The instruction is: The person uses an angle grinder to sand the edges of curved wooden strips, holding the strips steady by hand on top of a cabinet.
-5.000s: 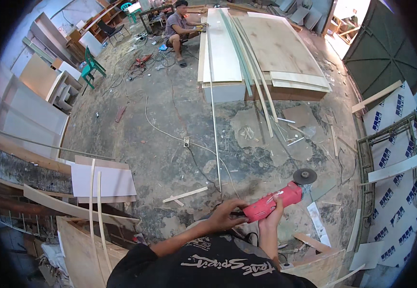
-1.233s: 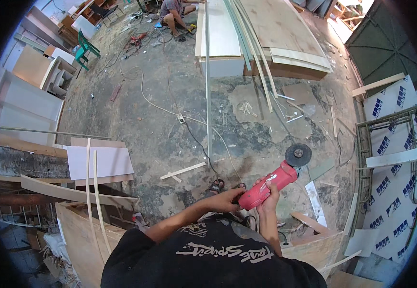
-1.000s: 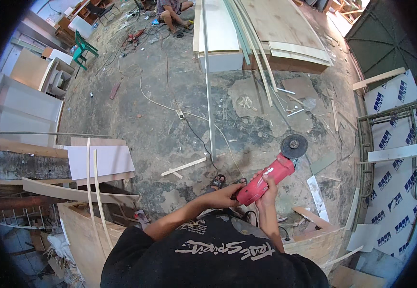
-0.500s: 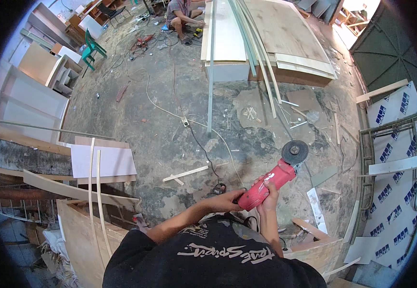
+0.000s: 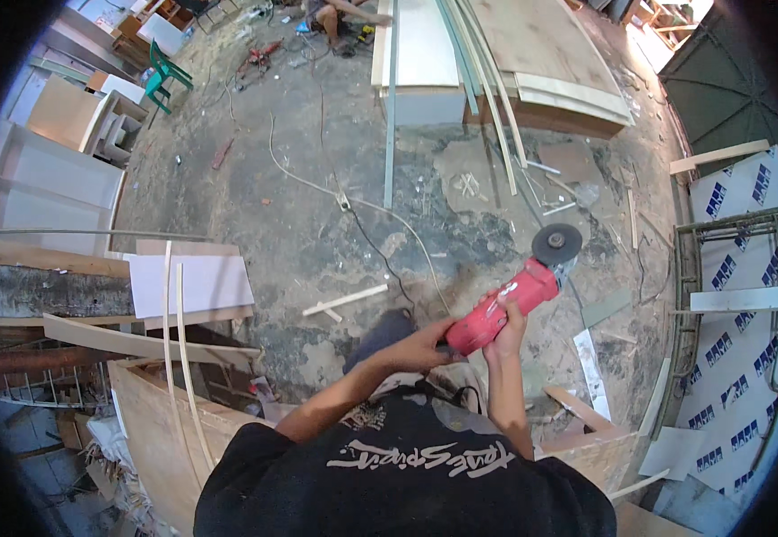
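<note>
A red angle grinder (image 5: 512, 297) is held in front of my body, tilted with its dark round disc (image 5: 557, 243) toward the far right. My right hand (image 5: 507, 333) wraps around the middle of its body, thumb on top. At the rear end of the grinder, my left hand (image 5: 423, 347) is closed on it, its fingers partly hidden behind the tool. The disc is held up above the floor and touches nothing that I can see.
A cable (image 5: 373, 234) crosses the concrete floor. Long wood strips (image 5: 495, 116) lie over a large panel stack (image 5: 550, 54). Left are a white board (image 5: 190, 288) and a green chair (image 5: 167, 76); right, a metal frame (image 5: 686, 313). A co-worker (image 5: 335, 18) crouches at the back.
Both hands have raised the grinder slightly away from my body, up in the picture. The view has tilted a little downward, and a dark blue trouser leg now shows beside my left forearm.
</note>
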Motion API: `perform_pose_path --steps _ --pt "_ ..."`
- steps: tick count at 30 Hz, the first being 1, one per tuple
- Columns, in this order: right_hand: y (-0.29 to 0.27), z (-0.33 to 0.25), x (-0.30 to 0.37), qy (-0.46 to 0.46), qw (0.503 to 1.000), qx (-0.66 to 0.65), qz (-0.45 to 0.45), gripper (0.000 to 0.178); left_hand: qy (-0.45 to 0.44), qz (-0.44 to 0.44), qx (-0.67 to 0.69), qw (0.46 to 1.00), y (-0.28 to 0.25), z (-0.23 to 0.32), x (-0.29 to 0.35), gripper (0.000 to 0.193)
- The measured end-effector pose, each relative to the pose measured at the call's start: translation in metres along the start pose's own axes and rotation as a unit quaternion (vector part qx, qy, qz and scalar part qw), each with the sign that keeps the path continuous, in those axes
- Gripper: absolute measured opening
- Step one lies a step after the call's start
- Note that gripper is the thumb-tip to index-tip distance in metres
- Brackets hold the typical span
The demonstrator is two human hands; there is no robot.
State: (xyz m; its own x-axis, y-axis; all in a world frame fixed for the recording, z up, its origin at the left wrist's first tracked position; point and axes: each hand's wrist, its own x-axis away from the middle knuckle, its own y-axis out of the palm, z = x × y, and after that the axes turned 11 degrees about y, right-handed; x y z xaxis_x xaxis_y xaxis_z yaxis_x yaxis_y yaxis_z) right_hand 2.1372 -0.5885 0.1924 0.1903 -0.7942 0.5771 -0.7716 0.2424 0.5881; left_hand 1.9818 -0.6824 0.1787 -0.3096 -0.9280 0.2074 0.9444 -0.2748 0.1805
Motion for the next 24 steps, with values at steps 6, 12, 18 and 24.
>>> perform_pose_path --steps 6,12,18,24 --pt "-0.008 -0.003 -0.026 0.016 0.999 -0.01 0.041 0.024 0.085 -0.023 -0.164 0.983 -0.02 0.001 -0.006 0.065" --pt "0.029 0.022 -0.049 -0.01 0.999 -0.002 0.048 0.024 0.115 -0.051 -0.315 0.941 -0.098 -0.013 -0.001 0.064" --pt "0.11 0.081 -0.078 -0.049 0.993 -0.013 0.11 0.024 0.16 -0.046 -0.311 0.936 -0.231 0.001 0.02 0.068" --pt "0.197 0.118 -0.114 -0.05 0.991 -0.026 0.12 0.029 0.115 0.076 -0.244 0.96 -0.404 0.009 0.068 0.061"
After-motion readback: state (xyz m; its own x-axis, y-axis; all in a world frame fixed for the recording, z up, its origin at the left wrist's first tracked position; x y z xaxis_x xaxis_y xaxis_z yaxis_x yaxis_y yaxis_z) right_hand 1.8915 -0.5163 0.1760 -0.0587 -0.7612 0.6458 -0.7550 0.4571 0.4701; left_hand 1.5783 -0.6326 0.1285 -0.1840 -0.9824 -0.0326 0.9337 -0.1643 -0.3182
